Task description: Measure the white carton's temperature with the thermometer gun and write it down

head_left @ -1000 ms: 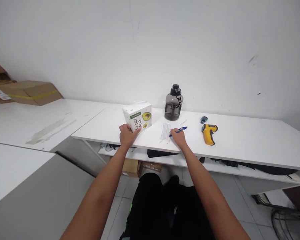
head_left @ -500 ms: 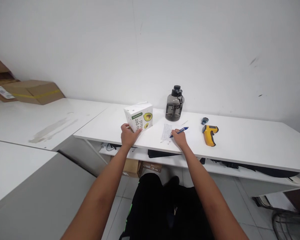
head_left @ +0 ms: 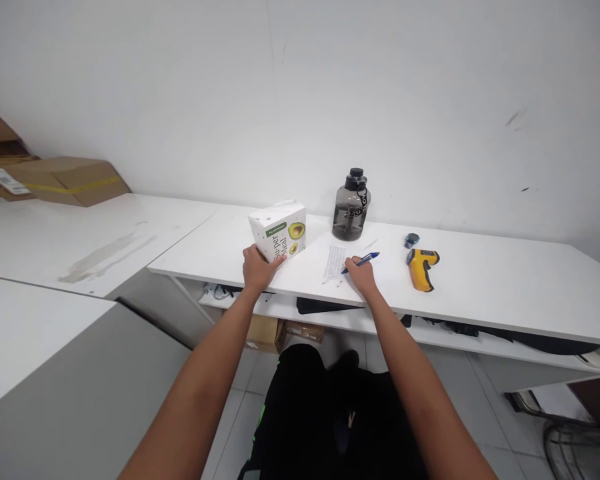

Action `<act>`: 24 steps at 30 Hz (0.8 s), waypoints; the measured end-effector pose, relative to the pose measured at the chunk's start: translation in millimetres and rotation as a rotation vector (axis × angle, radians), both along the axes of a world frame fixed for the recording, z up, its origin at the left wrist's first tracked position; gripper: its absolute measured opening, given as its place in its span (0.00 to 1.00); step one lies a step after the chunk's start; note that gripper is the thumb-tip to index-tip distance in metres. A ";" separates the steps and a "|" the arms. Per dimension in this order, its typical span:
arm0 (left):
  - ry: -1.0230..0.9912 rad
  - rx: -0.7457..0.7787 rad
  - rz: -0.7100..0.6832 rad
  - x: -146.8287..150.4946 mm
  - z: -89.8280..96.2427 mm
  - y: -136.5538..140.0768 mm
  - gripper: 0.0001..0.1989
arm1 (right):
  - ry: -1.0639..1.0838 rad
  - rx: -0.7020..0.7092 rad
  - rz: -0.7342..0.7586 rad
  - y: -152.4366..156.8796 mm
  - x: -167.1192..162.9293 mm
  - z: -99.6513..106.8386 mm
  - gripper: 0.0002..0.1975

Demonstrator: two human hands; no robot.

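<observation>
A white box with avocado pictures [head_left: 286,235] stands on the white table. My left hand [head_left: 259,268] grips its lower near corner, thumb across the front and fingers round the left side. My right hand [head_left: 361,275] is closed round a blue pen [head_left: 367,258], whose tip points down and left at the right edge of a small printed paper [head_left: 335,261]. That paper lies flat on the table, with small dark marks just below it. Whether the tip touches the paper I cannot tell.
Behind the paper stands a dark see-through water bottle [head_left: 351,207]. To the right lie a yellow infrared thermometer [head_left: 422,269] and a small blue-black object [head_left: 411,240]. Cardboard boxes [head_left: 70,180] sit at the far left. Below the tabletop [head_left: 505,283] runs a shelf [head_left: 280,308] with dark items.
The view has shifted very slightly. Both hands keep their holds, and the pen stays at the paper's right edge with hardly any movement.
</observation>
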State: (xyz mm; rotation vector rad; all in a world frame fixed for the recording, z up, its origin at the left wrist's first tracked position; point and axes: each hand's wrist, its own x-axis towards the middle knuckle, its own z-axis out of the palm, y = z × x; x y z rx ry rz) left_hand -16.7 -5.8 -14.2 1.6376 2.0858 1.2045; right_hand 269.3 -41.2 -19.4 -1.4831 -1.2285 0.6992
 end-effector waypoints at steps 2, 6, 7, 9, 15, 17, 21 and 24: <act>-0.006 0.001 -0.007 0.5 1.0 -0.8 0.36 | -0.004 -0.002 -0.009 -0.1 0.0 0.0 0.14; -0.009 0.005 -0.007 1.1 2.2 -1.7 0.35 | 0.000 -0.011 -0.008 -0.8 0.2 0.4 0.14; -0.007 0.008 -0.004 1.0 1.9 -1.6 0.35 | 0.001 -0.013 -0.004 -0.9 0.2 0.6 0.14; -0.007 0.014 -0.002 0.7 0.9 -0.7 0.35 | -0.001 -0.011 -0.004 -1.0 0.2 0.8 0.14; -0.006 0.016 0.003 0.4 -1.3 0.7 0.35 | -0.005 0.007 -0.026 -0.5 0.6 0.5 0.13; 0.003 0.009 0.004 0.8 -1.0 0.1 0.35 | -0.006 0.001 -0.030 -0.9 0.2 0.8 0.14; 0.016 0.005 0.009 1.8 0.4 -1.6 0.36 | -0.010 -0.020 -0.012 -2.5 -1.2 3.1 0.14; 0.014 -0.003 0.008 2.2 1.6 -2.5 0.37 | 0.006 -0.041 -0.002 -3.6 -1.7 5.2 0.14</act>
